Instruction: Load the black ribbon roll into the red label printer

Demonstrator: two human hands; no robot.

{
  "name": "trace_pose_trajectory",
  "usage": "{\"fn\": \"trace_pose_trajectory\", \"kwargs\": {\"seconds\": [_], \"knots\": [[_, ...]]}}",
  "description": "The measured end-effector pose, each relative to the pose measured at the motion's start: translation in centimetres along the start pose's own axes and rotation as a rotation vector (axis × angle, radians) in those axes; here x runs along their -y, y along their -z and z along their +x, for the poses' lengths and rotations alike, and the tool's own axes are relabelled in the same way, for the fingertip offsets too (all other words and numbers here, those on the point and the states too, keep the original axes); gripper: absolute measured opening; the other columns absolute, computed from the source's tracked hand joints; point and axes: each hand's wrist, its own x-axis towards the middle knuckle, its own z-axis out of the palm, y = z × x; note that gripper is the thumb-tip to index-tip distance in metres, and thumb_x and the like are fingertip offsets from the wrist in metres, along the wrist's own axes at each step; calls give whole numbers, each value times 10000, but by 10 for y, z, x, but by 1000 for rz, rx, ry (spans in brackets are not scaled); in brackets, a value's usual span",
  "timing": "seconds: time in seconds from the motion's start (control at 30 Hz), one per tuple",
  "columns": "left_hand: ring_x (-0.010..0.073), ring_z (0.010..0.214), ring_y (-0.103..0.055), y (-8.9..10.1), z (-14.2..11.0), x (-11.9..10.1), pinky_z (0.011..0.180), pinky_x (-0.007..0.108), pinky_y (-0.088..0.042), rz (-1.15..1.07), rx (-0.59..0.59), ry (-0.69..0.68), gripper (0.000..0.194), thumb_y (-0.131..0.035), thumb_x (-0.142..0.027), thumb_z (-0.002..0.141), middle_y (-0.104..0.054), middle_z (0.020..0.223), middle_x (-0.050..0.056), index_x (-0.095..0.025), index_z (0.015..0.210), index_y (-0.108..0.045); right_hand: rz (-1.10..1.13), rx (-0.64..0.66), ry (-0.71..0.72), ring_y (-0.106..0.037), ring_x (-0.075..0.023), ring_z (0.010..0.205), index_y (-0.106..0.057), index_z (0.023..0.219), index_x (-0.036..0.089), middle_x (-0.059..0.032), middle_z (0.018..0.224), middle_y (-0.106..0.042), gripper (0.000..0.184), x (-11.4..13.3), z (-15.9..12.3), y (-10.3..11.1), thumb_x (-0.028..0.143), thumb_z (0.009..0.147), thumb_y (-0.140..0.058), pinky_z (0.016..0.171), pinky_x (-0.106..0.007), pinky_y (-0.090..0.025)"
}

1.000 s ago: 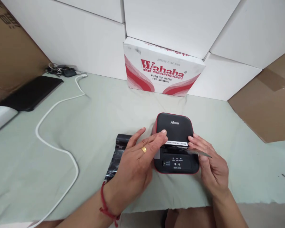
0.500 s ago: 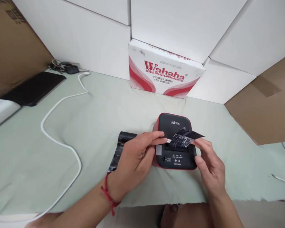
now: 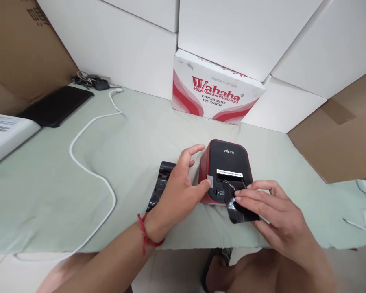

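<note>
A small black printer [image 3: 230,160] with red sides stands on the cloth-covered table. Out of its slot comes a shiny, wrinkled strip of black film [image 3: 239,213], bent down over the front of the top. My right hand [image 3: 277,207] has its fingers on the strip's upper face, with the thumb low at its edge. At the printer's left side is my left hand [image 3: 181,185], fingers spread. Its thumb tip touches the grey patch [image 3: 210,181] at the lid's edge. Behind my left hand lies another rolled piece of black film [image 3: 161,177], partly hidden by it.
A white and red water carton [image 3: 215,91] leans against white boxes at the back. Keys [image 3: 93,80], a black flat device [image 3: 59,105] and a white cable [image 3: 94,179] lie to the left. Cardboard boxes [image 3: 344,122] flank the table.
The black film strip has swung from above the printer's top down toward its front, with my right hand now over it. My left hand has opened and drawn back from the slot.
</note>
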Motion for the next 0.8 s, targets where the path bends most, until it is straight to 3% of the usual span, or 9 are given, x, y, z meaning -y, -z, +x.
{"fn": "trace_pose_trajectory", "kwargs": {"seconds": [0.17,0.27,0.43,0.6,0.73,0.8], "knots": [[294,1657,-291,5,4,-1,1312,549,-350,-147,117,122,805,-779,-306,824,-368,1749,46,-369,1537,-411,-200,211,-62,-781,-206,1127,-607,1506,244,-70,1539,-683,461,22,-11,14,122,1067,-544,890,-367,-685],[324,1648,-300,5,8,-4,1282,563,-388,-206,121,185,871,-803,-276,788,-328,1763,48,-396,1551,-401,-192,251,-97,-793,-183,1188,-613,1516,225,-49,1552,-664,454,31,-10,17,141,1091,-478,918,-307,-701],[329,1620,-338,2,13,-6,1288,565,-381,-319,70,346,929,-800,-172,685,-331,1741,82,-373,1521,-449,-157,251,-128,-821,-178,1114,-723,1392,199,-50,1481,-713,394,33,-1,19,153,1092,-472,925,-257,-688],[318,1619,-351,2,13,-3,1237,546,-468,-305,66,351,822,-737,-126,682,-351,1734,69,-369,1432,-502,-169,203,-95,-796,-211,1192,-709,1417,223,-56,1431,-756,417,30,1,18,134,1056,-519,952,-304,-695],[292,1540,-483,3,13,-1,1237,521,-473,-286,62,290,609,-773,-166,716,-541,1600,83,-313,1278,-591,-204,236,-103,-810,-272,1151,-590,1553,265,-98,1516,-694,534,25,-1,15,171,1034,-515,789,-388,-744],[285,1457,-564,5,13,-3,1208,488,-496,-248,64,234,510,-808,-206,721,-645,1468,92,-268,1192,-624,-193,242,-129,-807,-270,1148,-584,1554,285,-107,1559,-652,534,21,0,13,173,1038,-502,784,-390,-740]]}}
